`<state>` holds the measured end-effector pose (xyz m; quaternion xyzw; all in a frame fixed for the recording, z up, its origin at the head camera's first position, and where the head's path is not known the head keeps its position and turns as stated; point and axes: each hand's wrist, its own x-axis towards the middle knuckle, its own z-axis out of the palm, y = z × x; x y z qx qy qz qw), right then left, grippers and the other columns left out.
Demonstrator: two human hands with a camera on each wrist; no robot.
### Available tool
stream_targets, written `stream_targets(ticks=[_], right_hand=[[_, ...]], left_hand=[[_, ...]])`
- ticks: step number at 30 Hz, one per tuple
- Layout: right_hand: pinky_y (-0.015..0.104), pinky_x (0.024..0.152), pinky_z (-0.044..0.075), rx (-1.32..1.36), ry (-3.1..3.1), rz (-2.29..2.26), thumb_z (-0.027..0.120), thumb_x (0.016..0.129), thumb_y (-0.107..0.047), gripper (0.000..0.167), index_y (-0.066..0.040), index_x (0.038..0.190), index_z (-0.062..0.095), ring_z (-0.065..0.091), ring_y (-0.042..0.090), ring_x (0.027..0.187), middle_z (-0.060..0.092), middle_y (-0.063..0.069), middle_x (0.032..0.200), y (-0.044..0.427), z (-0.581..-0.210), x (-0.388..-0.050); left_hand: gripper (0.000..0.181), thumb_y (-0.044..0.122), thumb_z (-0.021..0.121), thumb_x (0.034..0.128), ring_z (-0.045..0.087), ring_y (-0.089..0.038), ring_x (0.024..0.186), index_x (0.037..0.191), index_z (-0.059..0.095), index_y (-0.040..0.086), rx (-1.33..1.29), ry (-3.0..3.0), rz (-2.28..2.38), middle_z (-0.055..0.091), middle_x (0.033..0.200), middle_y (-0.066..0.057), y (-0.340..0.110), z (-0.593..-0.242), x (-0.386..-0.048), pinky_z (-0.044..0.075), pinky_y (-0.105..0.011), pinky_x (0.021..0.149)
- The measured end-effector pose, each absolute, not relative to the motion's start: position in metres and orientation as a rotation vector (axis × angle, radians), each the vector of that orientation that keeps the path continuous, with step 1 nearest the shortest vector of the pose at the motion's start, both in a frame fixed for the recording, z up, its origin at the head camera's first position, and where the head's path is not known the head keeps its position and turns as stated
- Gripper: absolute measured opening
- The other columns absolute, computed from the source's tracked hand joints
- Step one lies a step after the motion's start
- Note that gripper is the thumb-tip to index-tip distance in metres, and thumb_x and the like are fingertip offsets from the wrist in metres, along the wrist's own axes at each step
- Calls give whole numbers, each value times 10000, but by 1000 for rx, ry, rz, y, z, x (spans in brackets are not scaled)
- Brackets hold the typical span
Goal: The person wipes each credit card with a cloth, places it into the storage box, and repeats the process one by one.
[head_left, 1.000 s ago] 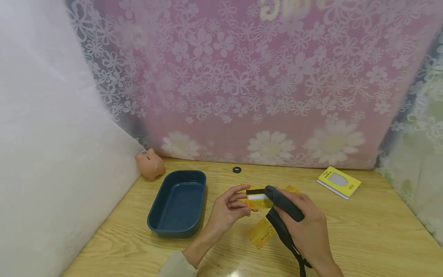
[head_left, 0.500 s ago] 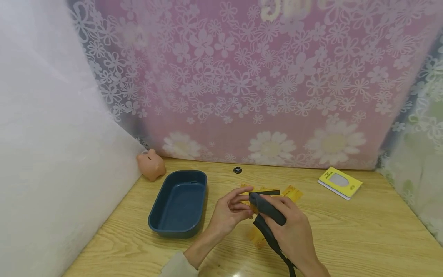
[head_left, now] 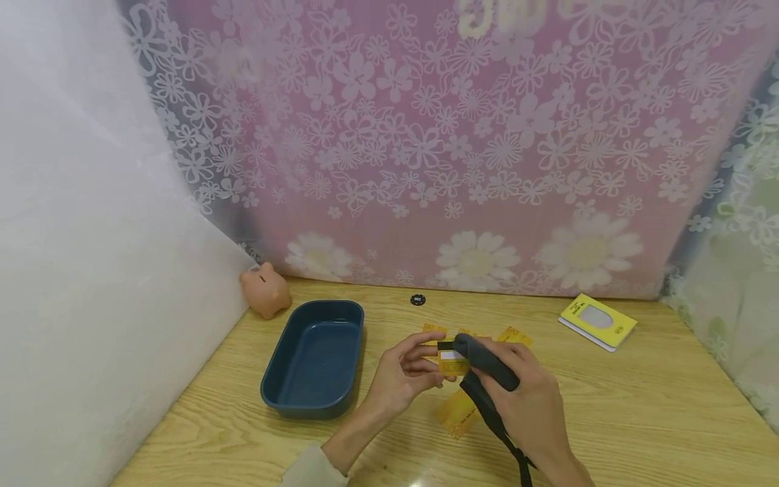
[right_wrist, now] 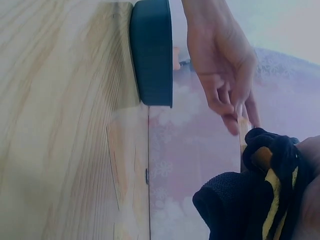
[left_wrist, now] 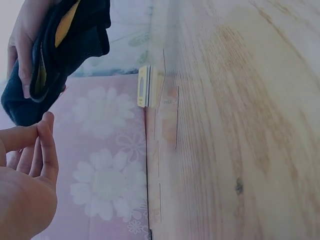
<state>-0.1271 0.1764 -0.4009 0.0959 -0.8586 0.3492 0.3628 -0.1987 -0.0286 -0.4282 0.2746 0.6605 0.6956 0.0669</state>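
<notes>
My left hand (head_left: 395,380) pinches a yellow card (head_left: 452,366) by its left end, above the table. A black stripe and a white strip show on the card's face. In my right hand (head_left: 529,396) is a folded dark grey cloth (head_left: 489,362), laid over the card's right part and hiding it. The right wrist view shows yellow edging on the cloth (right_wrist: 225,200) and the thin card edge (right_wrist: 243,131) between the left fingers and the cloth. Beneath the hands, more yellow cards lie on the table, one nearer (head_left: 458,414) and one farther right (head_left: 514,335).
A deep blue tray (head_left: 269,399) stands left of the hands. Behind it is an orange piggy bank (head_left: 266,292) by the white wall. A black poker chip (head_left: 417,299) lies at the back. A yellow booklet (head_left: 598,321) rests at the back right, near the flowered curtain (head_left: 389,169).
The right hand with the cloth slid left across the card, then partway back right, uncovering the card's left part again. The left hand has stayed nearly still.
</notes>
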Motion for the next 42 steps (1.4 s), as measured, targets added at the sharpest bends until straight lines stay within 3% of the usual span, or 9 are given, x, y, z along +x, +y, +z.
stream_targets(ticks=[4, 9, 13, 16, 25, 33, 42], right_hand=[[318, 738, 624, 199, -2210, 910, 921, 747, 9, 592, -231, 1267, 770, 733, 247, 869, 694, 17, 1031, 185, -401, -129], [62, 744, 495, 140, -2199, 928, 913, 774, -18, 556, -223, 1271, 772, 729, 269, 863, 701, 13, 1016, 199, -404, -132], [-16, 739, 426, 100, -2178, 938, 908, 784, -23, 532, -185, 1271, 770, 732, 326, 865, 714, 54, 1032, 211, -404, -136], [-22, 731, 421, 85, -2168, 932, 907, 786, -25, 527, -179, 1271, 769, 731, 338, 855, 717, 71, 1038, 215, -404, -137], [-7, 835, 438, 180, -2162, 989, 899, 790, -10, 540, -182, 1283, 760, 716, 307, 958, 726, 62, 1124, 211, -400, -138], [-7, 828, 443, 174, -2161, 982, 897, 787, 3, 561, -209, 1288, 760, 712, 259, 942, 725, 42, 1117, 216, -404, -141], [-20, 820, 421, 200, -2158, 949, 896, 783, 10, 540, -156, 1279, 760, 715, 332, 921, 723, 83, 1101, 228, -416, -153]], left_hand=[[594, -50, 769, 904, 735, -109, 917, 1448, 613, 127, 804, 1976, 2106, 666, 1280, -265, -29, -428, -199, 637, -327, 829], [604, -54, 769, 900, 736, -103, 904, 1455, 608, 122, 783, 1947, 2123, 679, 1265, -248, -30, -428, -199, 640, -336, 824], [605, -62, 753, 910, 742, -113, 905, 1464, 601, 128, 749, 1891, 2154, 670, 1272, -253, -32, -429, -199, 639, -343, 829], [608, -71, 728, 928, 743, -124, 920, 1491, 569, 96, 738, 1836, 2176, 642, 1298, -286, -33, -429, -199, 637, -351, 841], [587, -51, 718, 945, 728, -120, 934, 1483, 585, 142, 748, 1877, 2158, 664, 1288, -236, -36, -426, -200, 634, -349, 838], [585, -12, 699, 972, 709, -122, 988, 1521, 537, 111, 769, 1971, 2118, 640, 1337, -189, -50, -420, -204, 614, -292, 842], [574, 24, 726, 964, 708, -296, 1039, 1489, 592, 214, 691, 2208, 2028, 676, 1328, -126, -79, -411, -217, 624, -430, 860]])
